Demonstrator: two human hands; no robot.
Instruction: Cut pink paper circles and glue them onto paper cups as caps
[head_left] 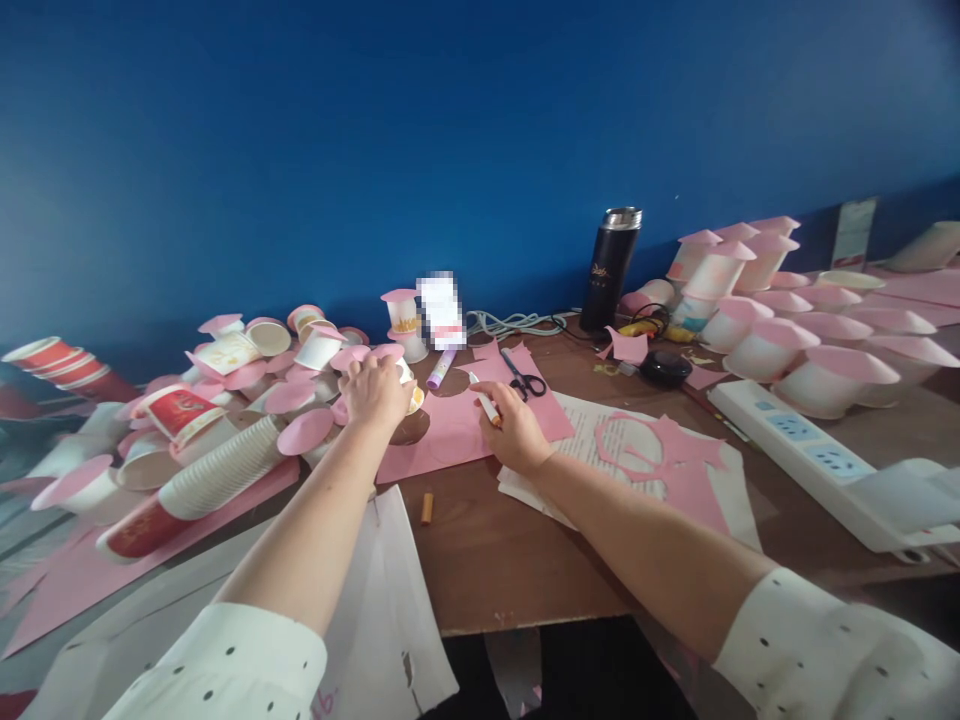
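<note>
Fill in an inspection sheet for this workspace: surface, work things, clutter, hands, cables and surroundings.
Surface: brown tabletop, crowded at both sides.
Work things: pink sheet with a round hole; white marker; patterned cup.
Clutter: pink-topped cups heaped at left, more standing at right; scissors on pink paper; orange cap; black flask, upright.
Hands: left hand on the patterned cup, grip partly hidden; right hand holds the marker.
Cables: pale cable bunched near the wall; white power strip at right.
Surroundings: blue wall behind.
</note>
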